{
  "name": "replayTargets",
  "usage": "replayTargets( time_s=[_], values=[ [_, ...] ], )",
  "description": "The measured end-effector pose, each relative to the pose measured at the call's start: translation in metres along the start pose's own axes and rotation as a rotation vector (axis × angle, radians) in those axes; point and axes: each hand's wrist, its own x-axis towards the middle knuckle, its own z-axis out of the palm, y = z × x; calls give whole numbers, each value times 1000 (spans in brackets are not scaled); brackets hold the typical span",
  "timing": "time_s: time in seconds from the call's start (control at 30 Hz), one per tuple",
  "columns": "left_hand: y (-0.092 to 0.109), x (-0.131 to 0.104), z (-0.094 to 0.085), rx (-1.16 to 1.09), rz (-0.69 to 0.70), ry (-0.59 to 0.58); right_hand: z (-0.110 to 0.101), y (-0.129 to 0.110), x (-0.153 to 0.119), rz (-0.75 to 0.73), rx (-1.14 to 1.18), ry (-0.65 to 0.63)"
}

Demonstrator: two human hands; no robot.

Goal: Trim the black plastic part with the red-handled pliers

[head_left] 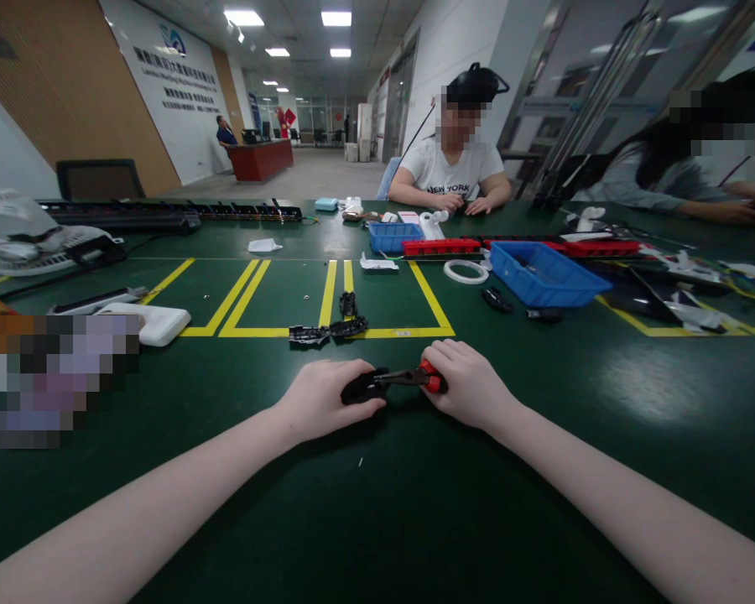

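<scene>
Between the thumb and fingers of my left hand [320, 398] is a dark, rounded plastic part [360, 387]; its exact kind is unclear. My right hand [469, 382] is closed around the red handles of long-nose pliers [406, 377]. Their jaws point left and reach the edge of the dark part; whether they pinch it I cannot tell. Just beyond my hands lie several black plastic pieces [309, 335] on the green table. A tiny white scrap [361, 462] rests on the near side.
A large blue bin [544, 275] and a smaller blue bin [393, 237] stand farther back, near a roll of white tape [466, 271] and red strips [441, 247]. At left is a white box-like object [157, 325]. A person [450, 168] sits across the table.
</scene>
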Motion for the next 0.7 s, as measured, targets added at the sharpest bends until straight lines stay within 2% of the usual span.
replayTargets(
  time_s=[0.33, 0.53, 0.7],
  values=[
    [0, 1, 0, -52, -31, -23, 1, 0, 0, 1, -2, 2],
    [0, 1, 2, 12, -20, 9, 0, 1, 0, 1, 3, 0],
    [0, 0, 1, 33, -32, -13, -1, -1, 0, 2, 2, 3]
  ],
)
